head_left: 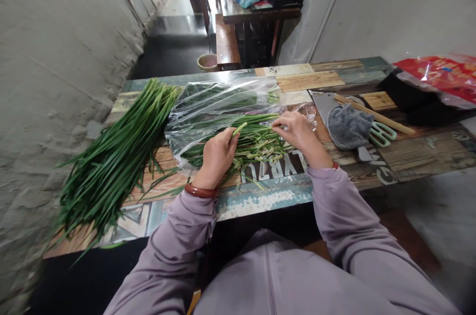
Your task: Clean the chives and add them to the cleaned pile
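Long green garlic chives lie over the table in a large heap on the left. My left hand is closed around a few chive stems, their pale ends poking up past the thumb. To its right, my right hand pinches at the tips of some stalks; what exactly sits between the fingers is too small to make out. Below and between both hands spreads a loose pile of chive stalks and trimmings. Behind them a clear plastic bag holds another bunch of chives.
On the right lie a grey cloth, green-handled scissors and wooden sticks. A red and black bag rests at the far right. Beyond the patterned table stand a bench and a basket. A wall borders the left.
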A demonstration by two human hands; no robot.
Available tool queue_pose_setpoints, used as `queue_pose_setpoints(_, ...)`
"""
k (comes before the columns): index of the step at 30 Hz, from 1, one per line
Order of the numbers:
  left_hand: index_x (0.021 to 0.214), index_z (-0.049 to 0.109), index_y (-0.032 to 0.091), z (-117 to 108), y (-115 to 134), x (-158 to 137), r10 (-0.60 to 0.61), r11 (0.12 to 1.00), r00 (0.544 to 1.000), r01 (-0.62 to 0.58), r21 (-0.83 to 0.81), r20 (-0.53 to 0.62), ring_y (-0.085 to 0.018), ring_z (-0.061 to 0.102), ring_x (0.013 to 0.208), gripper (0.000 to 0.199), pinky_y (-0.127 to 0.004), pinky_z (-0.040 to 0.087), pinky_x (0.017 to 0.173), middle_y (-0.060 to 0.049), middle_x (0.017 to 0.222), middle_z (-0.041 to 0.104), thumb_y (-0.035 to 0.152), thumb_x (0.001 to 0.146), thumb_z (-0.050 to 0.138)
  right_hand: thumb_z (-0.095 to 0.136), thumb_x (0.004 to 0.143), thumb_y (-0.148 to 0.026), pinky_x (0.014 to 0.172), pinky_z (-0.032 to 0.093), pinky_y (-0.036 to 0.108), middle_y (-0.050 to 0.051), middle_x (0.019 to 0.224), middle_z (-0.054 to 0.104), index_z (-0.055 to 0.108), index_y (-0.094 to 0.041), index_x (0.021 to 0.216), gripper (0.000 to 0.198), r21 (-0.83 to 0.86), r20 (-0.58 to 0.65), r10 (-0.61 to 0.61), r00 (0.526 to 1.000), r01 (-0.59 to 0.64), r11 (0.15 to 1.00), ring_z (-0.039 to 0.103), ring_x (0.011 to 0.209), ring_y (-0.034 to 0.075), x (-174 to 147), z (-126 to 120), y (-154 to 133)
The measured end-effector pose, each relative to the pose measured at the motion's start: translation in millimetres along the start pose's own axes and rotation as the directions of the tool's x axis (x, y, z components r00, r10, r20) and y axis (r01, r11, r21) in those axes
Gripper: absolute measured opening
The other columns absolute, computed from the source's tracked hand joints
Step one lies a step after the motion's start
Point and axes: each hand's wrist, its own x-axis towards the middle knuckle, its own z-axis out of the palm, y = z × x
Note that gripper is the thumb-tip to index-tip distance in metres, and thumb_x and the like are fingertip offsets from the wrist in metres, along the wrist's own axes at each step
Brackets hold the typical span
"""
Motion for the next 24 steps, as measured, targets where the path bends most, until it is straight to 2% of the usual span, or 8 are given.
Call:
queue_pose_setpoints(3, 0.102, 0.065, 0.017, 0.4, -0.2, 0.0, 0.070, 0.996, 0.997, -0.072, -0.056, -0.043, -0.018, 0.061, 0.083, 0.028, -0.027, 0.043, 0.073, -0.007, 0.090, 0.067, 0.032, 0.100, 0.042, 0.062, 0.088, -0.025, 0.085, 0.045, 0.038, 0.006, 0.090, 0.069, 0.072, -0.021, 0.082, 0.012, 0.108, -0.065, -0.005, 0.998, 0.012, 0.994, 0.062, 0.090, 0.022, 1.8, -2.1, -2.7)
queue_pose_setpoints(6, 0.102, 0.066, 0.017, 0.3, -0.6, 0.7, 0.086, 0.993, 0.988, -0.096, -0.076, -0.125, -0.018, 0.059, 0.084, 0.027, -0.028, 0.045, 0.075, -0.006, 0.089, 0.063, 0.031, 0.100, 0.042, 0.060, 0.089, -0.027, 0.077, 0.046, 0.032, 0.004, 0.086, 0.069, 0.070, -0.020, 0.084, 0.013, 0.342, -0.134, 0.080, 0.988, -0.030, 0.939, 0.061, 0.082, 0.018, 3.7, -4.4, -8.8)
queue_pose_setpoints(10, 0.101, 0.067, 0.018, -1.3, 1.7, 1.7, 0.093, 0.987, 0.966, -0.122, -0.106, -0.243, -0.018, 0.058, 0.089, 0.028, -0.031, 0.046, 0.079, -0.007, 0.093, 0.063, 0.031, 0.100, 0.042, 0.064, 0.086, -0.035, 0.065, 0.044, 0.028, 0.000, 0.075, 0.067, 0.070, -0.020, 0.084, 0.016, 0.639, -0.054, 0.217, 0.975, -0.133, 0.758, 0.058, 0.069, 0.014, 4.0, -4.1, -19.6)
queue_pose_setpoints(13, 0.103, 0.067, 0.018, -3.4, 6.7, 1.5, 0.134, 0.981, 0.958, -0.165, -0.106, -0.252, -0.019, 0.059, 0.099, 0.029, -0.034, 0.045, 0.088, -0.008, 0.104, 0.067, 0.032, 0.101, 0.042, 0.067, 0.084, -0.038, 0.066, 0.047, 0.028, -0.001, 0.074, 0.067, 0.069, -0.021, 0.082, 0.017, 0.774, 0.014, 0.197, 0.980, -0.136, 0.619, 0.060, 0.070, 0.014, 3.4, -1.8, -30.0)
queue_pose_setpoints(16, 0.105, 0.068, 0.019, -5.6, 12.6, -0.2, 0.162, 0.983, 0.961, -0.178, -0.053, -0.226, -0.020, 0.058, 0.105, 0.027, -0.036, 0.042, 0.093, -0.008, 0.110, 0.070, 0.032, 0.101, 0.044, 0.070, 0.082, -0.041, 0.068, 0.049, 0.028, -0.001, 0.075, 0.068, 0.070, -0.022, 0.083, 0.019, 0.831, 0.062, 0.177, 0.982, -0.149, 0.536, 0.062, 0.071, 0.014, 2.1, 1.9, -40.5)
queue_pose_setpoints(19, 0.107, 0.068, 0.022, -6.3, 15.9, -2.1, 0.190, 0.982, 0.964, -0.186, 0.039, -0.186, -0.021, 0.058, 0.108, 0.024, -0.038, 0.037, 0.092, -0.007, 0.111, 0.072, 0.030, 0.100, 0.047, 0.069, 0.083, -0.045, 0.069, 0.049, 0.028, -0.001, 0.076, 0.068, 0.069, -0.022, 0.084, 0.023, 0.833, 0.081, 0.185, 0.979, -0.169, 0.528, 0.063, 0.072, 0.014, 0.8, 7.3, -47.7)
queue_pose_setpoints(21, 0.108, 0.068, 0.022, -5.1, 15.6, -2.8, 0.211, 0.976, 0.969, -0.202, 0.084, -0.129, -0.022, 0.060, 0.107, 0.024, -0.039, 0.036, 0.091, -0.006, 0.108, 0.073, 0.031, 0.100, 0.047, 0.066, 0.085, -0.047, 0.066, 0.048, 0.027, -0.001, 0.075, 0.068, 0.068, -0.021, 0.086, 0.026, 0.809, 0.079, 0.205, 0.975, -0.183, 0.558, 0.062, 0.069, 0.014, 0.3, 10.8, -50.4)
queue_pose_setpoints(24, 0.111, 0.065, 0.020, -0.8, 12.5, -3.2, 0.213, 0.969, 0.977, -0.212, 0.126, 0.003, -0.021, 0.063, 0.095, 0.025, -0.035, 0.037, 0.082, -0.007, 0.101, 0.073, 0.031, 0.100, 0.046, 0.059, 0.090, -0.043, 0.064, 0.046, 0.028, 0.000, 0.072, 0.066, 0.065, -0.021, 0.084, 0.023, 0.694, -0.005, 0.222, 0.975, -0.156, 0.702, 0.059, 0.065, 0.014, -0.5, 13.2, -54.2)
